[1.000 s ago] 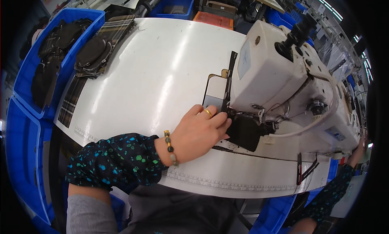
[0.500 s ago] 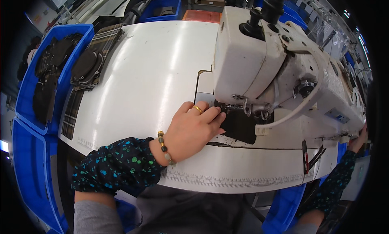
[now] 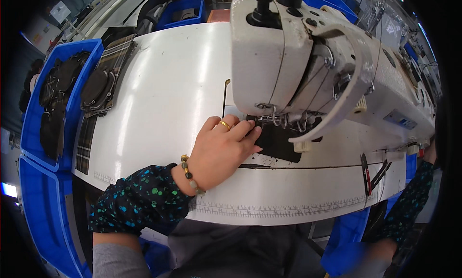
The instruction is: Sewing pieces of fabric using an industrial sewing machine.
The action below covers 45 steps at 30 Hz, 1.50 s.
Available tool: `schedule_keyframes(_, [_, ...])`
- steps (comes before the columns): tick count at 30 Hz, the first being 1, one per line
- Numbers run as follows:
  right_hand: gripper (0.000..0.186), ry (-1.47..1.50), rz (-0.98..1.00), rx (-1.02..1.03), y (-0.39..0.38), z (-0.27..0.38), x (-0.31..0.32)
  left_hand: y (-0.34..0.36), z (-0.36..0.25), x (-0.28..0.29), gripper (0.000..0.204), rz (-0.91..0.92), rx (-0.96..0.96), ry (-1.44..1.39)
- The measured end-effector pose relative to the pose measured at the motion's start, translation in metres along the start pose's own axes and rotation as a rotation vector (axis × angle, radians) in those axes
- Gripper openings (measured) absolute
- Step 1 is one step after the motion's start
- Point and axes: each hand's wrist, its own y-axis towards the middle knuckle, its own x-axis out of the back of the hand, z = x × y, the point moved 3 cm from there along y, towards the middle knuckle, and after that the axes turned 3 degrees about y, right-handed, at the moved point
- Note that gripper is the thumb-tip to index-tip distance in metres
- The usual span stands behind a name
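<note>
My left hand, with curled fingers, grips the edge of a dark fabric piece at the presser foot of a white sewing machine. The fabric lies on the machine bed, partly hidden by the foot, a curved white arm and my fingertips. My right hand shows only in part at the machine's far right end; its fingers are hidden. Black-and-red snips lie on the white table, near its front right.
At the left, a blue bin holds dark and plaid pieces, beside plaid fabric with round dark pieces on it. Another blue bin stands below. A blue tray and orange bin are at the back. A printed ruler runs along the table's front.
The view has turned, so the machine appears further left and larger. My left hand has stayed at the presser foot; an upright dark strip seen beside the machine head no longer shows.
</note>
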Motion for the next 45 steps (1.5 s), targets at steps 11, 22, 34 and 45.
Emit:
schedule_keyframes(11, [0.054, 0.374, 0.113, -0.153, 0.025, -0.091, 0.069, 0.001, 0.001, -0.001, 0.037, 0.013, -0.002, 0.002])
schedule_keyframes(22, [0.028, -0.414, 0.157, 0.930, -0.203, 0.009, -0.055, 0.000, 0.000, 0.000, 0.038, -0.011, 0.004, 0.035])
schedule_keyframes(34, [0.029, -0.521, 1.349, 1.288, -0.368, 0.062, -0.247, -0.029, -0.053, 0.019, 0.031, -0.125, -0.456, -0.116])
schedule_keyframes(45, [0.035, -0.194, 1.479, 0.909, -0.412, 0.075, -0.256, -0.035, -0.050, 0.020, 0.052, 0.294, -0.157, -0.304])
